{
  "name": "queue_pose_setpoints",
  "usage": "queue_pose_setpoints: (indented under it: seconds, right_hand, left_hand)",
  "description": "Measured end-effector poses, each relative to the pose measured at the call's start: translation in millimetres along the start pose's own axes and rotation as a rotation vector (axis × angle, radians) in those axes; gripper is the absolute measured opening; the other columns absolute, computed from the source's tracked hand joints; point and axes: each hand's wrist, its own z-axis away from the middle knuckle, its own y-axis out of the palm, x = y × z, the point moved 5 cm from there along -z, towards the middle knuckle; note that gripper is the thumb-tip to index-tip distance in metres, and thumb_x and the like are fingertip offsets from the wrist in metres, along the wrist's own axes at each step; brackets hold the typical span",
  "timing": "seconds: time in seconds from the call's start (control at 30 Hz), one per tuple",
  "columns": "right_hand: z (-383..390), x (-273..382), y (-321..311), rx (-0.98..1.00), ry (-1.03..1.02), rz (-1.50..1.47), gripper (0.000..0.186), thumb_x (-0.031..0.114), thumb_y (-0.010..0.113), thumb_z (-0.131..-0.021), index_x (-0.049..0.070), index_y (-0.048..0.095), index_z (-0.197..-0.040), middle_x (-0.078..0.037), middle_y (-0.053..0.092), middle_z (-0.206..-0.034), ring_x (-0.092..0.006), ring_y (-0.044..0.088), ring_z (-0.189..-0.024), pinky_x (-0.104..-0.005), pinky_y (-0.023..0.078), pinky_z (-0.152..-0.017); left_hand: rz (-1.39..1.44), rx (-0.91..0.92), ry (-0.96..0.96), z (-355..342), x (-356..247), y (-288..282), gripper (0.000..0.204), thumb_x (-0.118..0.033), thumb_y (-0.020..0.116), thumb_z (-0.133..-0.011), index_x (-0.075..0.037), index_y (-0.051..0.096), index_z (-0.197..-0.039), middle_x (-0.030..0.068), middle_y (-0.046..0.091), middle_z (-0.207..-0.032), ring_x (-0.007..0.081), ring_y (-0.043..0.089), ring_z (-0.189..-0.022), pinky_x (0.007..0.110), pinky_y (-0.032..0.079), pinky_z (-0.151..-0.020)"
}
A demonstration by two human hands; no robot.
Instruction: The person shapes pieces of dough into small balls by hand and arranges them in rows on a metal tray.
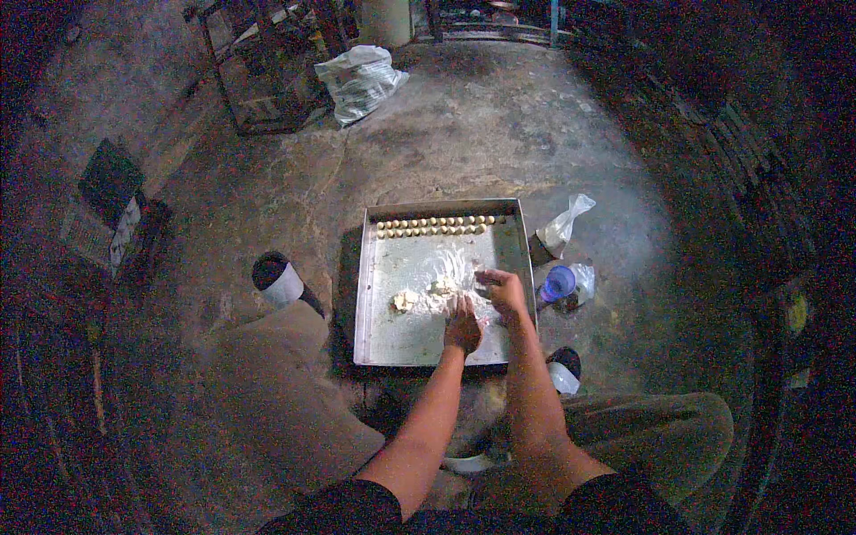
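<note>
Nearby, a blue cup (558,283) and plastic bag (561,230) sit right of the tray (383,342), hands (463,333) (506,295) apart inside, grip unclear.

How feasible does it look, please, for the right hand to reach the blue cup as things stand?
Probably yes: the right hand is over the right part of the tray, and the blue cup is just outside it. Only the tray's side wall seems to lie between them.
</note>
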Motion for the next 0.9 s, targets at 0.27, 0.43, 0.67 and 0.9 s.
queue_pose_setpoints:
  seconds: [0.27,0.43,0.67,0.9]
  right_hand:
    - [12.9,-26.8,26.7,-0.123,0.157,0.186,0.026,0.010,0.079,-0.072,0.001,0.069,-0.094,-0.011,0.071,-0.090,-0.0167,0.066,-0.077,-0.0310,0.052,-0.068]
    - [11.2,-63.0,45.6,0.167,0.347,-0.545,0.064,0.004,0.066,-0.083,0.002,0.034,-0.138,-0.021,0.061,-0.115,-0.0301,0.062,-0.099,-0.0411,0.055,-0.073]
    - [8.5,-39.3,17.2,0.477,-0.316,0.078,0.046,0.009,0.065,-0.086,0.000,0.048,-0.128,-0.017,0.061,-0.117,-0.0284,0.061,-0.105,-0.0418,0.056,-0.080]
    - [1.6,-48.9,-5.2,0.246,0.109,0.308,0.026,0.015,0.077,-0.074,-0.001,0.070,-0.093,-0.011,0.071,-0.087,-0.0172,0.067,-0.073,-0.0319,0.056,-0.068]
  left_hand:
    - [0.917,-0.349,-0.330,3.2,50.9,6.8,0.041,-0.024,0.050,-0.089,-0.001,0.057,-0.122,0.0263,0.054,-0.121,0.0401,0.051,-0.113,0.043,0.041,-0.096]
    - [1.257,-0.167,-0.792,8.0,51.3,32.2,0.038,-0.034,0.058,-0.089,0.000,0.064,-0.106,0.0139,0.064,-0.097,0.0238,0.060,-0.088,0.037,0.046,-0.079]
    - [1.458,-0.248,-0.869,15.5,21.0,-17.4,0.025,-0.022,0.071,-0.083,-0.003,0.071,-0.098,0.0028,0.067,-0.082,0.0131,0.059,-0.069,0.029,0.048,-0.061]
    - [1.349,-0.202,-0.750,-0.9,60.8,10.5,0.029,-0.022,0.072,-0.081,-0.004,0.069,-0.103,0.0090,0.070,-0.093,0.0190,0.065,-0.078,0.033,0.051,-0.068]
